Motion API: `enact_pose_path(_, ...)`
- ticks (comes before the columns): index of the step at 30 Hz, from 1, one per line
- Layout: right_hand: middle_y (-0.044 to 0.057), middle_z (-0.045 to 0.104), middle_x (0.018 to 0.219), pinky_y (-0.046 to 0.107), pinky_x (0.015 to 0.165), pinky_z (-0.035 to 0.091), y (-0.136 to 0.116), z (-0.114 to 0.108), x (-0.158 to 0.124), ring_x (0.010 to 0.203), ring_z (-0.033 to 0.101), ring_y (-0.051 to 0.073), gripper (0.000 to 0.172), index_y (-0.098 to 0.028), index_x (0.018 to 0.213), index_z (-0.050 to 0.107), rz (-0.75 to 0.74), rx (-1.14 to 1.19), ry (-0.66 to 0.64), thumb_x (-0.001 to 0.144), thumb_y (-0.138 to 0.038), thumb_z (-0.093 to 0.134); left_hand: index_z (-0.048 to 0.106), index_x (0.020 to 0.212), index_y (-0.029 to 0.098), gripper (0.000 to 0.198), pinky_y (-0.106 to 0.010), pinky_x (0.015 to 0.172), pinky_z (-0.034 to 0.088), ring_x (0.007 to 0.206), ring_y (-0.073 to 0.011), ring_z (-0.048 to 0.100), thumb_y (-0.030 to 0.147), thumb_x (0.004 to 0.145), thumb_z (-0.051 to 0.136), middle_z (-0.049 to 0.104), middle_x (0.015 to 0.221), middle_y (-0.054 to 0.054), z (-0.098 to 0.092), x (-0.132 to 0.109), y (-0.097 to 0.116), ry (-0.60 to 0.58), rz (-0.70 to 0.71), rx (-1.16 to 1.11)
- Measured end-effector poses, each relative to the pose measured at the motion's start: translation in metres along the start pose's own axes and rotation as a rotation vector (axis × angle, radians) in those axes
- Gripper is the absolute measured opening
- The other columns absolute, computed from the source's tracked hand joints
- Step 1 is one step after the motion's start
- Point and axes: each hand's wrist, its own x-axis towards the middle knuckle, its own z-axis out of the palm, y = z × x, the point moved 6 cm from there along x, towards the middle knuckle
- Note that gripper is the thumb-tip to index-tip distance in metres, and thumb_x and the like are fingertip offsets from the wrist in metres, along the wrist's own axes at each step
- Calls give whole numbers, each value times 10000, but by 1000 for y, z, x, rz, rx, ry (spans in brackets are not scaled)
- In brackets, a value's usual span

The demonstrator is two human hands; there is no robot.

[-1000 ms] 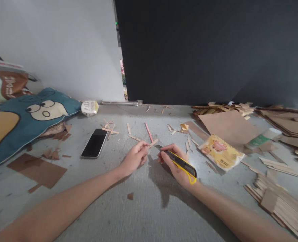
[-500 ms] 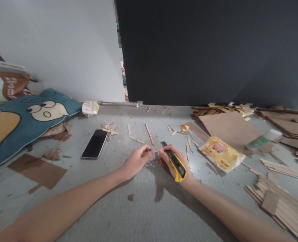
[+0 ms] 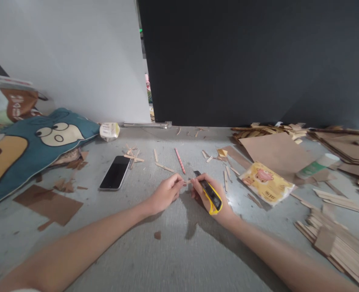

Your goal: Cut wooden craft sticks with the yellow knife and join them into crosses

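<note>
My left hand [image 3: 167, 191] is closed, its thumb and forefinger pinching a small wooden stick piece [image 3: 186, 182] just above the grey table. Facing it, my right hand [image 3: 211, 194] is closed around a yellow and black utility knife [image 3: 210, 194], whose dark tip points away from me. The right fingertips come up to the far end of the wooden piece; whether they touch it I cannot tell. Beyond the hands lies a red and white striped stick [image 3: 180, 160]. Short flat wooden sticks [image 3: 164, 167] lie near it.
To the left are a phone [image 3: 115, 173], a blue cartoon pillow [image 3: 54, 138] and brown cardboard scraps [image 3: 50, 204]. On the right lie a yellow tissue pack [image 3: 266, 182], a green and white tube [image 3: 317, 166] and a pile of wooden strips [image 3: 334, 243]. A black panel [image 3: 252, 61] stands behind.
My hands stay almost in place, with the left shifted very slightly. The utility knife has tilted a little in my right hand. The whole view has shifted marginally.
</note>
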Motion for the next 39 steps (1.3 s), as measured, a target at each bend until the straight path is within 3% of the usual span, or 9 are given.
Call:
enact_pose_path(14,-8,641,587,247,474,470,-5,-3,0,507,602,152,441,-232,812,588,-47,-20,35,876,-654,700,506,876,215,410,-209,441,311,450,-76,414,617,942,553,497,603,71,-3,3,6,38,15,-69)
enact_pose_path(25,-4,641,586,251,453,460,-2,-3,1,484,590,156,455,-234,820,592,-18,-34,37,869,-674,700,543,925,203,405,-210,448,332,460,-77,430,597,913,637,492,594,81,-4,2,6,36,37,-33)
enact_pose_path(39,-18,632,574,256,483,452,-2,-5,-1,483,574,147,441,-231,798,579,-26,-69,24,908,-649,672,553,857,196,385,-194,407,369,446,-68,478,569,953,580,552,648,47,-4,0,8,54,33,-15)
